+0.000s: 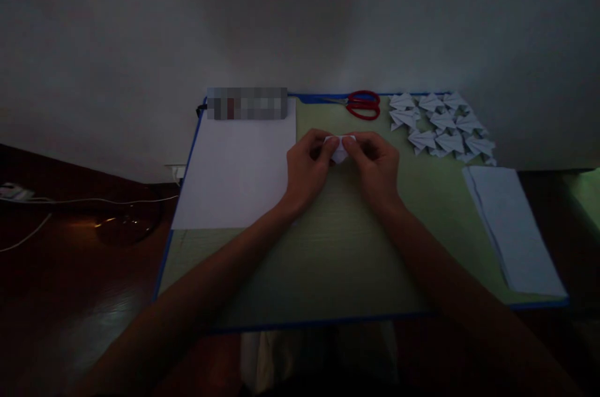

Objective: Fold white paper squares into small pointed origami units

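Note:
Between my two hands is a small piece of folded white paper (340, 150), its lower end tapering to a point. My left hand (309, 162) pinches its left side, with the thumb pressed on the front. My right hand (375, 162) grips the right side in the same way, the thumbs close together. The fingers behind the paper are mostly hidden. Beyond my hands, red-handled scissors (363, 104) lie near the table's back edge. Several folded white paper figures (443, 125) sit in rows at the back right.
A large white sheet (234, 172) covers the left of the greenish, blue-edged table (328, 272). A blurred-out box-like object (248, 103) rests at its top. Folded white paper (515, 228) lies at the right edge. A wall stands behind; a white cable (107, 201) runs at left.

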Demonstrator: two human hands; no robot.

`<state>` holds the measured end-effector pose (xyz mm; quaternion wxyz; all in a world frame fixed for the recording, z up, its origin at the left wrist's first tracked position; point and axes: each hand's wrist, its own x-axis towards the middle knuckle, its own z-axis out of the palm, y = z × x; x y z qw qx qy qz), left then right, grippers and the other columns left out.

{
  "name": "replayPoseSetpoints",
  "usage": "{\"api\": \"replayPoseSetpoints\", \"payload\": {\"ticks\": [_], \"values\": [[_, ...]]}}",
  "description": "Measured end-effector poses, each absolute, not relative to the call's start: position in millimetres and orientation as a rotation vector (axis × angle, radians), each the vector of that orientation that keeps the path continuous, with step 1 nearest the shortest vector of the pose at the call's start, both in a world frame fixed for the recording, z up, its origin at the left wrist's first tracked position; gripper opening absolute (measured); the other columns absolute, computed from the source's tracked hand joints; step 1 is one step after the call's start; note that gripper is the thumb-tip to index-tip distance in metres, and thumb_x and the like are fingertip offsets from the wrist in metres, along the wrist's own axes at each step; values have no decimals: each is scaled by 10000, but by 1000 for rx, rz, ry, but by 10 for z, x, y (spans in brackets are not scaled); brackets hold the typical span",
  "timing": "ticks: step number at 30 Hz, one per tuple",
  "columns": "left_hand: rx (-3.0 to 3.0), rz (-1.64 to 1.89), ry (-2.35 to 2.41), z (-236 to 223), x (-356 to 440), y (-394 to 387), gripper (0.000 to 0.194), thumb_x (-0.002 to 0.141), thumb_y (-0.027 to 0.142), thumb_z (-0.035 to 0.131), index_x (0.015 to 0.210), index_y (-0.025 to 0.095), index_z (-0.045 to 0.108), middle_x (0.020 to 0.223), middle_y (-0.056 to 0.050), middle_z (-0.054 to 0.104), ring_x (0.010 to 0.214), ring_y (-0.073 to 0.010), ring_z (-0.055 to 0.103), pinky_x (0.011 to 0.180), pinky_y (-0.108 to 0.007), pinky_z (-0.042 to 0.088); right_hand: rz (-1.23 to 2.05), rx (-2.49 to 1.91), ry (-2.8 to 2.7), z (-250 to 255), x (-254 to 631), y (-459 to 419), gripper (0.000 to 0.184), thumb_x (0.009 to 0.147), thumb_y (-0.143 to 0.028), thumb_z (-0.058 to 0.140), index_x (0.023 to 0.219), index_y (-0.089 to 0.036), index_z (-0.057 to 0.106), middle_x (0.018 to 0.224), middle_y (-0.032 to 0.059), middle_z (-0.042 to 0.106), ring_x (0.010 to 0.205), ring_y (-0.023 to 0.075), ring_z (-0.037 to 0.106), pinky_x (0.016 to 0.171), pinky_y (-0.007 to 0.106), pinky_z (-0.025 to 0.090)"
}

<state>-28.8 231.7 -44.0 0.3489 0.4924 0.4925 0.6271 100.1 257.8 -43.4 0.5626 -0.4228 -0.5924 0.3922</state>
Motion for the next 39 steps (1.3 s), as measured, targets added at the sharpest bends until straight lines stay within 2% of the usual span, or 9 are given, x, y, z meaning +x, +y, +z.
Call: {"api": "replayPoseSetpoints", "payload": {"ticks": [8, 15, 23, 32, 39], "values": [[1314, 1593, 1318, -451, -285, 2325, 264, 913, 458, 677, 859, 203, 639, 742, -1, 701, 667, -138, 668, 618, -245, 556, 909, -1010, -1403, -459, 1006, 2602, 222, 855, -445, 763, 843, -227, 727, 814, -6, 715, 764, 160, 650, 745, 303, 536], [1378, 1643, 1319, -499, -284, 2381, 304, 887, 499, 695, 853, 206, 624, 719, 10, 678, 621, -129, 649, 576, -232, 538, 891, -940, -1407, -539, 1004, 2683, 363, 848, -566, 722, 848, -204, 701, 766, -17, 687, 716, 140, 631, 701, 278, 515], [1437, 1634, 1334, -497, -282, 2383, 358, 887, 556, 674, 843, 207, 604, 680, 14, 652, 595, -124, 632, 555, -224, 515, 884, -899, -1426, -591, 998, 2731, 398, 848, -598, 705, 826, -204, 660, 725, -23, 643, 691, 136, 596, 685, 279, 500], [1513, 1644, 1308, -575, -300, 2416, 449, 871, 652, 626, 890, 203, 617, 708, 6, 618, 659, -144, 655, 612, -259, 546, 911, -902, -1460, -643, 1023, 2758, 416, 881, -613, 659, 877, -197, 644, 804, -1, 644, 873, 180, 652, 809, 322, 541], [1550, 1644, 1316, -603, -303, 2431, 475, 870, 680, 601, 895, 205, 617, 715, 4, 602, 698, -158, 673, 644, -279, 562, 909, -927, -1473, -629, 1033, 2745, 441, 883, -643, 636, 878, -202, 640, 800, 8, 653, 857, 187, 657, 810, 332, 560]]}}
